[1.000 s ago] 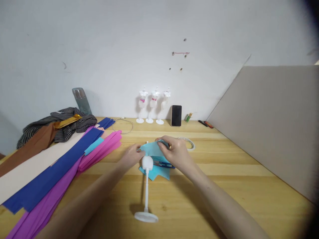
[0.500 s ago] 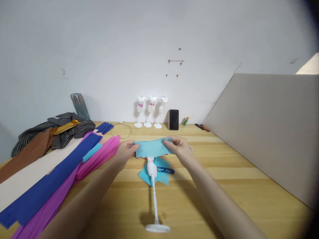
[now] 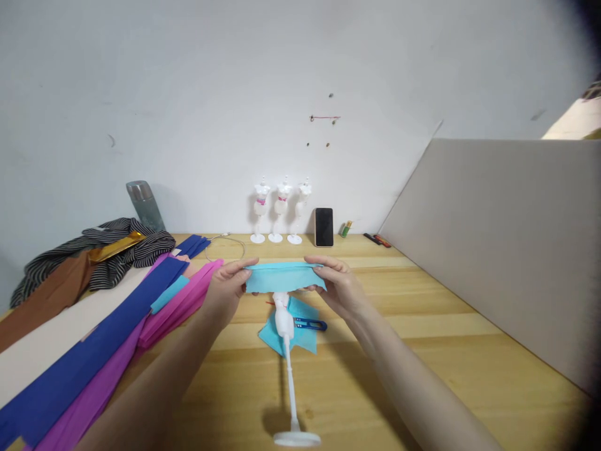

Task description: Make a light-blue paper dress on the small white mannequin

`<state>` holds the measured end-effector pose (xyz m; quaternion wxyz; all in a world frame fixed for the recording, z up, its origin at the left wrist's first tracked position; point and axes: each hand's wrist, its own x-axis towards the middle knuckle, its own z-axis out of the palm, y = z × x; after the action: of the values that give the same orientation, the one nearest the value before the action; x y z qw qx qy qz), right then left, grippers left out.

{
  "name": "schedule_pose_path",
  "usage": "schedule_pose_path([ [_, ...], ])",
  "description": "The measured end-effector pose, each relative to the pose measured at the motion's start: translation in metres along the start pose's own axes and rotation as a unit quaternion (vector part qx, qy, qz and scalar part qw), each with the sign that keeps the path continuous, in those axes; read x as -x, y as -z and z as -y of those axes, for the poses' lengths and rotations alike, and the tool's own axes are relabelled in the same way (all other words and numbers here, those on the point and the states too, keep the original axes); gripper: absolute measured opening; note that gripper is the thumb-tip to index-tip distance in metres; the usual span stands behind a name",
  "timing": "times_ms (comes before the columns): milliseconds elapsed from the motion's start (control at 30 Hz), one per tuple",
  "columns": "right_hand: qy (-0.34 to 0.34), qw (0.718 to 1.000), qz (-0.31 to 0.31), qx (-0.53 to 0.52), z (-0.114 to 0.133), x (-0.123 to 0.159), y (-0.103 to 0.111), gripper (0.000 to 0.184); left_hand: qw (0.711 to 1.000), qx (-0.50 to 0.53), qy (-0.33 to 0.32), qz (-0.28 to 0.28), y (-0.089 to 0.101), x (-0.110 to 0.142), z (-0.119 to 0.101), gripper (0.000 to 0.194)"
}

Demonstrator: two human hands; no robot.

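A strip of light-blue crepe paper or cloth (image 3: pixel 284 279) is stretched level between my two hands, with a fold along its upper edge. My left hand (image 3: pixel 229 285) pinches its left end, thumb in front. On the right end, my right hand (image 3: pixel 339 283) grips it the same way. Just below and behind the strip stands a small white mannequin (image 3: pixel 284 322) on a thin stem with a round base; its upper part is hidden by the strip. Under it lie another light-blue piece (image 3: pixel 307 341) and blue thread snips (image 3: pixel 312 324).
Left, colored strips (image 3: pixel 107 338) and a striped cloth (image 3: pixel 117 250) lie piled by a bottle (image 3: pixel 146 207). Along the wall stand three small mannequins (image 3: pixel 282 207), a phone (image 3: pixel 323 227) and a small green bottle (image 3: pixel 346 228). A white panel (image 3: pixel 493 250) borders the right.
The light-blue strip's top edge now shows a fold, and its visible face is narrower. My fingers have shifted on both ends. The whole view has moved slightly.
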<state>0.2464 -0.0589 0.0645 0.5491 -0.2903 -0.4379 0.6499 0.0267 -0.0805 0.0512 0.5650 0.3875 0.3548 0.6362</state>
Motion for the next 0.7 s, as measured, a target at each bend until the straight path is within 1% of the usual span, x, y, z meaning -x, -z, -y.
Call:
schedule_pose_path([
  [100, -0.017, 0.999, 0.017, -0.036, -0.002, 0.0, 0.002, 0.013, 1.0, 0.012, -0.011, -0.011, -0.001, 0.001, -0.003, 0.024],
  [233, -0.029, 0.998, 0.031, -0.056, -0.008, -0.001, 0.007, 0.012, 1.0, 0.001, -0.019, 0.013, -0.002, 0.002, -0.004, 0.018],
  [333, -0.031, 0.998, 0.03, -0.045, -0.007, 0.0, 0.008, 0.016, 0.999, -0.01, -0.021, 0.022, -0.002, 0.002, -0.005, 0.013],
  [400, -0.027, 0.999, 0.032, -0.017, -0.004, 0.001, 0.006, 0.019, 0.999, -0.027, -0.024, 0.038, 0.0, 0.002, -0.005, 0.013],
  [467, -0.023, 0.999, 0.035, 0.015, 0.0, 0.003, 0.003, 0.025, 0.996, -0.055, -0.028, 0.068, 0.005, 0.001, -0.006, 0.018],
  [533, -0.018, 0.998, 0.038, 0.046, 0.003, 0.006, -0.001, 0.031, 0.992, -0.086, -0.035, 0.089, 0.013, -0.003, -0.006, 0.029],
  [633, -0.009, 0.994, 0.052, 0.094, 0.005, 0.009, -0.006, 0.033, 0.982, -0.167, -0.052, 0.077, 0.026, -0.012, -0.004, 0.047],
  [700, -0.008, 0.991, 0.069, 0.117, 0.004, 0.012, -0.009, 0.035, 0.97, -0.226, -0.062, 0.067, 0.03, -0.016, -0.002, 0.051],
])
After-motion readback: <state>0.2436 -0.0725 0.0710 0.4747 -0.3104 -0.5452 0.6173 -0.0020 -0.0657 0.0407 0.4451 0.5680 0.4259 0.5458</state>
